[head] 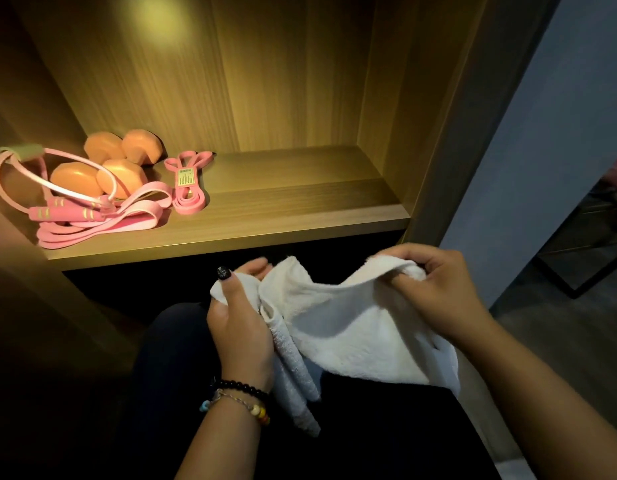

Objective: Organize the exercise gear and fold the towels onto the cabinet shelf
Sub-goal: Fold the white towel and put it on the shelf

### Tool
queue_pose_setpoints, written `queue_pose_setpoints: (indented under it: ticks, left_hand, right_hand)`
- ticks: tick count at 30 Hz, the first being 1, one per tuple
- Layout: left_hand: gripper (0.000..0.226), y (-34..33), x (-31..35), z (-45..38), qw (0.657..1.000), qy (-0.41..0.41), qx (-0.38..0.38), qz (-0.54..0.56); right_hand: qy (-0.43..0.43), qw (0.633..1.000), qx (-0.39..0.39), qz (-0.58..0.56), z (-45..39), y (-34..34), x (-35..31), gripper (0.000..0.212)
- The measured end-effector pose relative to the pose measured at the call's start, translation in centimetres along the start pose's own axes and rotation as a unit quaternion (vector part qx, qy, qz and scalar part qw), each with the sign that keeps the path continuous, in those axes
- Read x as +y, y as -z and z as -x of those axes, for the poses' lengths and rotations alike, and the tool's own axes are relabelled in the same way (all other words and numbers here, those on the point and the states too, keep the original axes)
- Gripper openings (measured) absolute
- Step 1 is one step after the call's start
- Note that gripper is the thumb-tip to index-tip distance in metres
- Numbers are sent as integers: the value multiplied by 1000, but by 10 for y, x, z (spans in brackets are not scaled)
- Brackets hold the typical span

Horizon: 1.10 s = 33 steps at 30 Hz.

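A white towel [352, 327] hangs between my hands over my lap, below the front edge of the wooden cabinet shelf [282, 216]. My left hand [239, 317] grips its bunched left end, and a rolled strip of cloth dangles beneath it. My right hand [435, 285] pinches the top right edge. On the shelf's left side lie two orange dumbbells [123, 161], a pink jump rope [57, 206], a wide pink resistance band [140, 216] and a smaller pink band with a label [187, 183].
The cabinet's right side panel [449, 150] rises beside the shelf. Beyond it are a grey wall [549, 140] and a dark metal frame [591, 258] on the floor. The space under the shelf is dark.
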<state>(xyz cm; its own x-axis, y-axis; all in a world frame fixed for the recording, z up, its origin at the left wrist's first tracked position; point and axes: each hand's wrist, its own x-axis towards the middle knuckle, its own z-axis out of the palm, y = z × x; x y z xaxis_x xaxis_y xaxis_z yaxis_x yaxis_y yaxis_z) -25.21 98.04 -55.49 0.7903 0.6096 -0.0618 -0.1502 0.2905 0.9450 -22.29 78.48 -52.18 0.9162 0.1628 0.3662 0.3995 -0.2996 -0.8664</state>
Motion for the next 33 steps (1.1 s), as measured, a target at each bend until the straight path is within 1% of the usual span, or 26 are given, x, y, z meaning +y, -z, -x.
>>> queue_pose_setpoints:
  ticks: [2,5,7,9,12,14,16,19,21,23,26,28,29,30,31,32,33]
  left_hand:
    - [46,-2,5,3,998,-37,-43,2]
    - [53,-8,11,16,991,-81,-106,7]
    - [46,-14,15,27,989,-86,-119,10]
    - [36,-17,14,35,990,-86,-112,13]
    - [44,-14,7,34,990,-98,-94,-22]
    - [46,-11,2,28,993,-94,-65,-42]
    - [44,-9,0,22,996,-78,-29,-35]
    - [43,-7,0,16,997,-66,-13,-48]
    - [43,-7,2,12,996,-64,2,-64]
    - [41,-8,5,8,995,-66,17,-76]
    - [40,-10,10,-1,993,-72,36,-87]
    - [39,-12,15,-9,992,-75,54,-87]
    - [39,-12,16,-12,992,-73,64,-83]
    - [38,-11,16,-15,992,-70,73,-80]
    - [38,-10,17,-16,991,-68,80,-81]
    - [38,-8,17,-17,990,-75,82,-85]
    - [39,-7,16,-17,989,-86,73,-91]
  right_hand:
    - [20,999,-29,19,-5,-8,-20,34]
    - [45,995,-78,35,-4,-25,-50,31]
    - [67,993,-89,45,0,-35,-61,31]
    - [74,993,-72,57,3,-42,-62,25]
    - [44,997,-40,54,5,-44,-56,18]
    - [29,996,-38,78,7,-42,-50,13]
    - [13,991,-45,124,8,-37,-42,8]
    - [4,980,-52,192,10,-21,-28,33]
    - [18,976,-73,203,11,-10,-19,42]
    - [29,974,-98,205,10,0,-10,39]
    - [8,978,-121,172,7,12,8,35]
    - [-12,975,-130,178,4,20,22,48]
    - [-12,967,-134,216,2,24,28,57]
    - [-7,951,-139,275,0,25,32,62]
    - [0,934,-138,329,-3,26,31,63]
    - [5,925,-129,358,-7,27,28,59]
    - [10,927,-108,358,-11,27,23,52]
